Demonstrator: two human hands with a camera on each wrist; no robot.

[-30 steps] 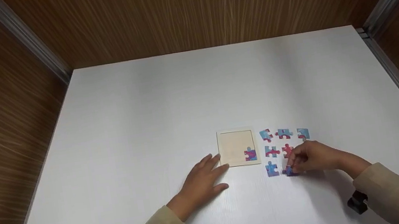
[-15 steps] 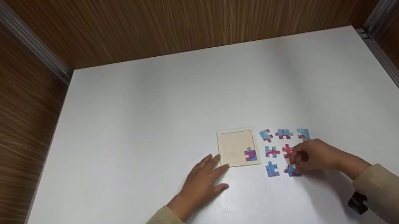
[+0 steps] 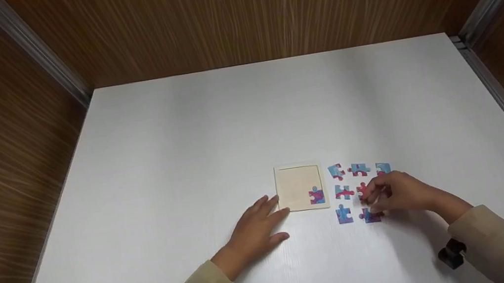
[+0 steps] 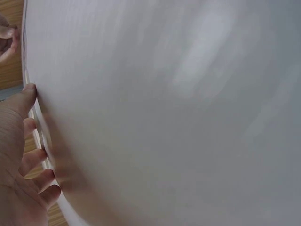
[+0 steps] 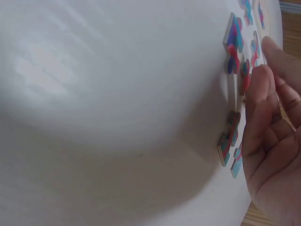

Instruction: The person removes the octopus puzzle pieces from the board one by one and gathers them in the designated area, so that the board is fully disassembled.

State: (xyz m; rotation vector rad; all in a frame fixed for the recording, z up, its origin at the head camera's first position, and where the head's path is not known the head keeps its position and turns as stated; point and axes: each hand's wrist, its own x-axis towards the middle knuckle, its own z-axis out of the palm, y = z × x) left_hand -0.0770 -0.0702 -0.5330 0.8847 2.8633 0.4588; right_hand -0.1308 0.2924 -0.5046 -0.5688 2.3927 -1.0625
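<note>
A square wooden puzzle tray (image 3: 296,187) lies on the table, with one purple-and-pink jigsaw piece (image 3: 316,195) in its lower right corner. My left hand (image 3: 254,228) rests on the table with spread fingers, its fingertips at the tray's left and lower-left edge. My right hand (image 3: 402,194) hovers over the loose pieces with bent fingers and nothing between them. Just under its fingertips a blue-purple jigsaw piece (image 3: 371,215) lies on the table; the right wrist view shows this jigsaw piece (image 5: 233,35) apart from the fingers. A red jigsaw piece (image 3: 362,190) is partly hidden by the hand.
Other loose pieces lie in rough rows right of the tray, among them a blue-purple one (image 3: 343,214), a blue-and-red one (image 3: 343,191) and a corner one (image 3: 383,168). Brown wood-grain panels (image 3: 233,14) wall in the white table (image 3: 228,115) at the back and sides.
The blue-purple piece under my right hand has been turned and shifted slightly right, then let go. My right hand has lifted a little off it. The left hand stays still.
</note>
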